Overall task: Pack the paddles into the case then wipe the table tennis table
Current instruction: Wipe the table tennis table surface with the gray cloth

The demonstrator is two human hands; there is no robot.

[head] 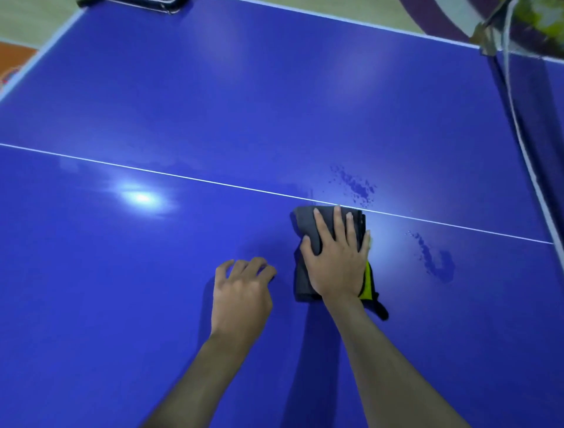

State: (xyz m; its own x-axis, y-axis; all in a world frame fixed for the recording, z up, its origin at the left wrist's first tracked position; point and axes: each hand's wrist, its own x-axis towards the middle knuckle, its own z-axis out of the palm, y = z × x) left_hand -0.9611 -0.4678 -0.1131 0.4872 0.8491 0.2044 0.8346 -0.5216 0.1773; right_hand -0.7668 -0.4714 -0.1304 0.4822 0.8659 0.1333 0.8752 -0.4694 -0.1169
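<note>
A blue table tennis table (213, 107) fills the view, with a white centre line running across it. My right hand (335, 256) presses flat, fingers straight, on a folded grey cloth (305, 226) with a yellow and black edge, just below the white line. My left hand (241, 293) rests on the table to the left of the cloth, fingers bent with their tips on the surface, holding nothing. Wet droplets (357, 186) lie beyond the cloth, and a second wet patch (436, 259) lies to its right. A dark paddle case (134, 3) sits at the far left edge.
The net (525, 146) with its white top band runs along the right side, fixed at a post (485, 39). Floor shows beyond the far and left edges of the table. A bright light reflection (140, 198) shines on the table's left part.
</note>
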